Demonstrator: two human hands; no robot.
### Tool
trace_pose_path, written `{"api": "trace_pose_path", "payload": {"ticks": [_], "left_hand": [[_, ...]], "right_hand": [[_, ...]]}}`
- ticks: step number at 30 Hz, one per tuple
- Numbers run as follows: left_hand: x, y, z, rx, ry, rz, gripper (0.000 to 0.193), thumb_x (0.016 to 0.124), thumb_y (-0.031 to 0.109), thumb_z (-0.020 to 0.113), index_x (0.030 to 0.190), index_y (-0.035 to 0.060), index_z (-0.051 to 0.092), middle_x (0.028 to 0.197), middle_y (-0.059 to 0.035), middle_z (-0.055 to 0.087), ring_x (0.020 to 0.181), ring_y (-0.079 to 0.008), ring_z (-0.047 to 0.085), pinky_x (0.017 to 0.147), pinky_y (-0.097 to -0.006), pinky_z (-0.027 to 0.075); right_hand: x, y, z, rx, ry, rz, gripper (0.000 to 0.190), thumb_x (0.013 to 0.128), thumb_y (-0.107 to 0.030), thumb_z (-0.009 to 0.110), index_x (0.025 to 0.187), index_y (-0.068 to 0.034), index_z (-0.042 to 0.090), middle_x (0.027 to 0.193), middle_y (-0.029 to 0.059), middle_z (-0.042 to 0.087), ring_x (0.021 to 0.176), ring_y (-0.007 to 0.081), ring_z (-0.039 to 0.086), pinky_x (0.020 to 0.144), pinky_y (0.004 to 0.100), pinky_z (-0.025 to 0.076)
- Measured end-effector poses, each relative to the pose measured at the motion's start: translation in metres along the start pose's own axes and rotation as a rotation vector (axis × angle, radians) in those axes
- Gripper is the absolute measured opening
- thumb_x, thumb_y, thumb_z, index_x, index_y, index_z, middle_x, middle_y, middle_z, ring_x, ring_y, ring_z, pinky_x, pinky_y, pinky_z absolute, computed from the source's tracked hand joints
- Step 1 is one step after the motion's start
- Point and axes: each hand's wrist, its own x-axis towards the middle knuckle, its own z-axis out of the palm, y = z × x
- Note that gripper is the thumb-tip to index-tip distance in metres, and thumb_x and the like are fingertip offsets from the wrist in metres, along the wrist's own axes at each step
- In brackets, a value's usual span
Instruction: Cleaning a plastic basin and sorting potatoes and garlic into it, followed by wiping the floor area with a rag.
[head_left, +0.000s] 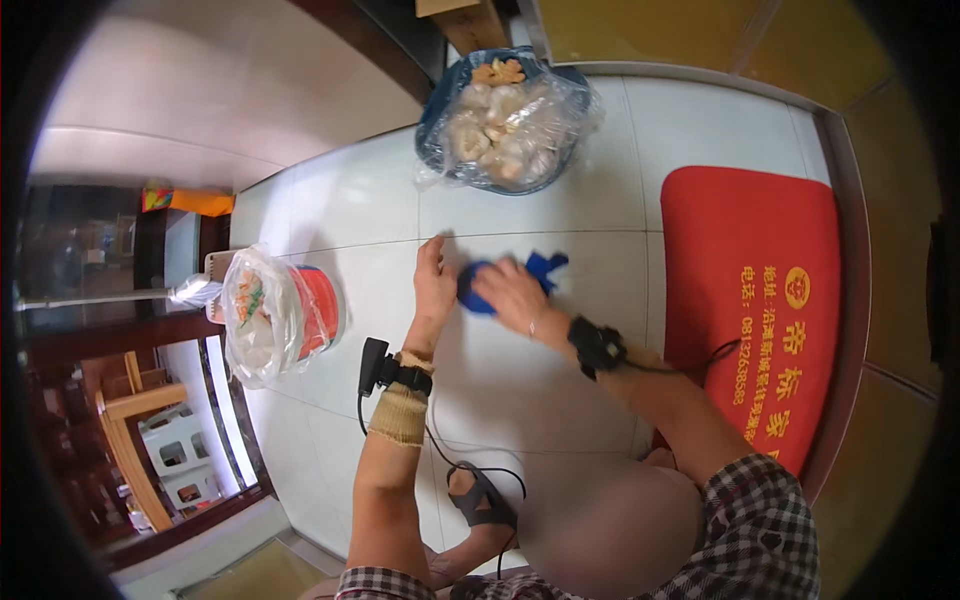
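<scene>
On the pale tiled floor (540, 390), my right hand (516, 296) presses down on a blue cloth (545, 271). The cloth's bunched end sticks out beyond the hand, and a flatter part of it shows under the fingertips. My left hand (435, 281) is just left of the cloth with its fingers loosely bent and nothing in it. Whether that hand touches the floor I cannot tell. Black straps with devices circle both wrists, and a cable runs from each.
Ahead stands a dark blue basin (427, 127) holding garlic bulbs (499, 127) under clear plastic. A red bucket (319, 311) lined with a plastic bag of scraps is at left, beside a mop (196, 291). A red mat (750, 225) with yellow writing lies right. My sandalled foot (480, 495) is below.
</scene>
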Motion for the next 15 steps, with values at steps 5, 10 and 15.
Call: {"api": "trace_pose_path", "payload": {"ticks": [5,10,15], "left_hand": [[-0.021,-0.028,-0.053,0.051,0.044,-0.179,0.037,0.080,-0.001,0.050,0.117,0.0008,0.052,0.109,-0.0127,0.055,0.089,-0.0235,0.057,0.080,-0.0332,0.047],[-0.066,-0.030,-0.040,-0.067,0.019,-0.299,0.034,0.082,0.001,0.050,0.116,-0.0005,0.052,0.109,-0.0131,0.055,0.089,-0.0219,0.058,0.078,-0.0319,0.048],[-0.118,-0.067,-0.090,-0.056,0.058,-0.367,0.036,0.082,0.001,0.050,0.118,-0.0009,0.051,0.108,-0.0146,0.057,0.089,-0.0218,0.059,0.077,-0.0311,0.049]], "right_hand": [[-0.015,-0.020,-0.001,0.458,-0.064,-0.134,0.029,0.063,-0.009,0.065,0.092,-0.011,0.065,0.100,0.0070,0.062,0.099,0.0289,0.052,0.089,0.0399,0.040],[0.073,0.059,-0.011,0.199,0.373,0.192,0.047,0.068,-0.016,0.071,0.113,-0.008,0.057,0.119,0.0110,0.055,0.110,0.0325,0.047,0.095,0.0396,0.038],[0.120,0.032,0.005,0.193,0.126,-0.104,0.049,0.067,-0.022,0.073,0.112,-0.009,0.058,0.119,0.0091,0.054,0.112,0.0318,0.045,0.097,0.0392,0.036]]}}
